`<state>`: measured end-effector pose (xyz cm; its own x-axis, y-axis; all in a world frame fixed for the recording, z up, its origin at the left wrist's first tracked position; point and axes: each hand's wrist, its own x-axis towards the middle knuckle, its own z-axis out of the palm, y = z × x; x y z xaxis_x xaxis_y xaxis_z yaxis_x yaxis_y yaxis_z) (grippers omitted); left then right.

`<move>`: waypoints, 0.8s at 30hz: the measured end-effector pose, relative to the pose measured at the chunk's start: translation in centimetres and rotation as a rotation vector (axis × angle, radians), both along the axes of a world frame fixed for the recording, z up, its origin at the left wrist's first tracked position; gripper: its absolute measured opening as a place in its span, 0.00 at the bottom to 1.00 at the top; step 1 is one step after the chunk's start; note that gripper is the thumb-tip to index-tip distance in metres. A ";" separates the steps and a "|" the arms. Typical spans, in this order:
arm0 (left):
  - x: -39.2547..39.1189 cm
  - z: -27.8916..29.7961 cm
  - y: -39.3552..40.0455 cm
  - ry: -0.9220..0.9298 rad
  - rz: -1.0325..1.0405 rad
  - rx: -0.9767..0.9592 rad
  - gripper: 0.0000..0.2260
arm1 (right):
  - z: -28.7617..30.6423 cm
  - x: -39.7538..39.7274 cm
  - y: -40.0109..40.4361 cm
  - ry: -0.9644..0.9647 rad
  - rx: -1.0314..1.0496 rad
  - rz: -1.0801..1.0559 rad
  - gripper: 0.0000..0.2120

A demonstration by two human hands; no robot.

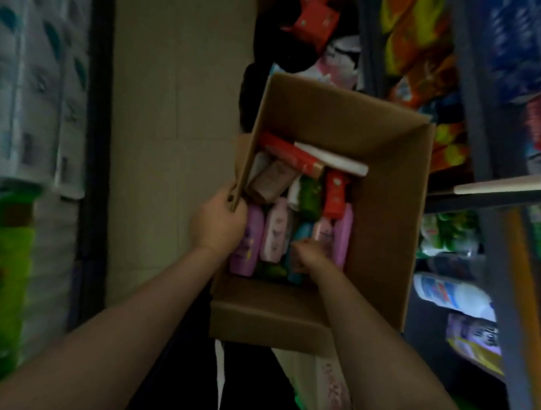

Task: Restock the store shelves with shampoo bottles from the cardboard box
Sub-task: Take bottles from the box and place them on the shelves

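An open cardboard box (387,193) stands on the aisle floor below me, holding several shampoo bottles in pink, purple, red, green, teal and brown. My left hand (219,225) grips the box's left wall at its top edge. My right hand (307,254) is down inside the box among the bottles, fingers curled round the teal bottle (302,235) beside a pink bottle (275,229). A purple bottle (248,241) lies just right of my left wrist. The image is dim and blurred.
Store shelves (498,187) packed with colourful packets and bottles rise on the right. Wrapped paper rolls (32,89) and green packs (2,267) fill the left side. A beige tiled floor strip (174,104) runs between them. More packets lie beyond the box.
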<state>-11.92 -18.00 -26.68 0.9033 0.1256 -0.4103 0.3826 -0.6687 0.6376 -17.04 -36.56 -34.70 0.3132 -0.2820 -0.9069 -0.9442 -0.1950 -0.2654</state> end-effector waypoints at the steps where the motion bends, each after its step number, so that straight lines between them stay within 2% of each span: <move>1: -0.1 -0.2 0.1 -0.008 0.001 -0.011 0.13 | -0.6 0.3 0.1 0.016 -0.002 -0.006 0.06; 4: -0.2 -0.2 0.2 -0.031 -0.010 -0.037 0.13 | -2.1 1.1 1.1 0.093 0.030 -0.005 0.23; 7: -0.3 -0.7 0.5 -0.047 -0.029 -0.063 0.14 | -3.0 1.4 2.4 0.119 0.041 0.066 0.26; 11: -0.5 -1.2 0.7 -0.037 -0.036 -0.093 0.19 | -5.1 1.5 3.5 0.125 0.014 0.041 0.31; 14: -0.5 -1.5 0.6 -0.049 -0.034 -0.078 0.19 | -5.2 1.5 4.0 0.162 -0.051 0.035 0.35; 20: -0.6 -1.5 0.2 -0.075 -0.035 -0.085 0.22 | -7.1 1.1 3.8 0.102 -0.044 -0.246 0.46; 21: -0.6 -1.4 0.1 -0.080 -0.030 -0.085 0.21 | -6.9 1.0 3.8 0.098 -0.014 -0.262 0.46; 24: -0.6 -1.5 0.2 -0.100 -0.026 -0.088 0.20 | -6.3 0.8 3.7 0.108 0.114 -0.264 0.38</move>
<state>-12.56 -17.83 -28.21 0.9427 0.0695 -0.3264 0.2977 -0.6169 0.7286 -16.23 -32.88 -41.04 0.1428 -0.2354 -0.9614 -0.9822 0.0857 -0.1669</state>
